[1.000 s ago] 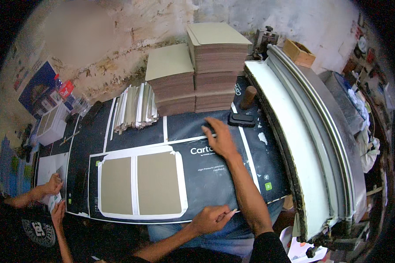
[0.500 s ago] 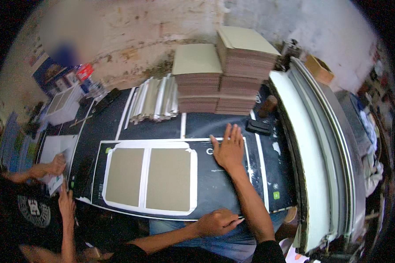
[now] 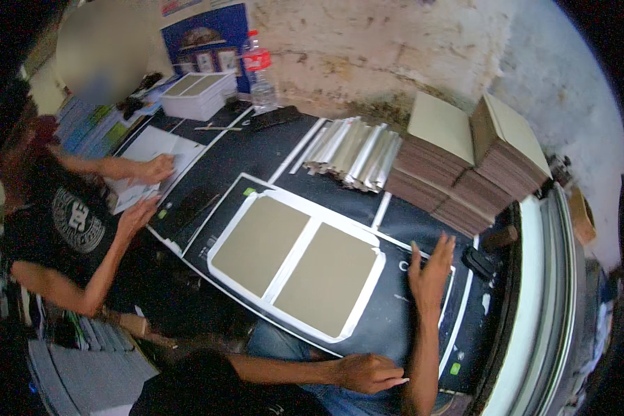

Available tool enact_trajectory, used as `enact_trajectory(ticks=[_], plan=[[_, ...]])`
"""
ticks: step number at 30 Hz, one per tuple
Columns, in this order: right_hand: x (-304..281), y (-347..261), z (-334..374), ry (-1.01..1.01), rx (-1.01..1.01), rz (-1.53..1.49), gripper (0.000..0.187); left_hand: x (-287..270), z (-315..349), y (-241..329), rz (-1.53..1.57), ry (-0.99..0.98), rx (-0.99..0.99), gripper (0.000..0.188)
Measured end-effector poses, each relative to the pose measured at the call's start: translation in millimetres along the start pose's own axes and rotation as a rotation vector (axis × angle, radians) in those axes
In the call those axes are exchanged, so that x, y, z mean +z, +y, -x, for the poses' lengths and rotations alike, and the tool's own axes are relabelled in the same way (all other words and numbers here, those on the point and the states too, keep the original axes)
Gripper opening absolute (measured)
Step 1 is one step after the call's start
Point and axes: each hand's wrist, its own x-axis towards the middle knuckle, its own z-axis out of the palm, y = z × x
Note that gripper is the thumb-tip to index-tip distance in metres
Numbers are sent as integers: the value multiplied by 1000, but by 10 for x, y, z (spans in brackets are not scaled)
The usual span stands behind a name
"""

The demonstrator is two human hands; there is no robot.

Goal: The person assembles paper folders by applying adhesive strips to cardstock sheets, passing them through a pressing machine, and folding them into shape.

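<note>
Two grey-brown board panels lie side by side on a white sheet, which borders them and shows as a strip between them. They rest on a black board with white edges. My right hand is open, fingers apart, over the board's right part, beside the panels. Near the front edge, my left hand is closed around a small white pointed thing; most of it is hidden by the fingers.
Behind stand tall stacks of cut boards and a pile of pale strips. A black case lies right of my right hand. At left, a co-worker's hands work on white paper. A plastic bottle stands farther back.
The view has turned left, so the table appears tilted and shifted right. Both my hands keep about the same places by the board; the right hand's fingers look a little more apart.
</note>
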Motion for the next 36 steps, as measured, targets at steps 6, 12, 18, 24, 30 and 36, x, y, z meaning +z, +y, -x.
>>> enact_trajectory(ticks=[6, 12, 18, 24, 30, 36], plan=[[-252, -203, -64, -37, 196, -548, 77, 12, -36, 7, 138, -34, -111, 23], [-53, -8, -65, 161, 17, -414, 87, 42, 49, -50, 33, -33, 35, 23], [14, 100, -43, 212, 12, -529, 80, 111, 72, -72, -34, -61, 71, 24], [83, 175, -44, 135, 58, -713, 72, 22, -24, 8, 111, -95, -105, 26], [82, 160, -50, 91, 1, -627, 39, 142, 8, -45, 122, -77, -85, 28], [14, 161, -49, 51, 141, -722, 13, 149, 39, -83, 60, -81, -84, 25]])
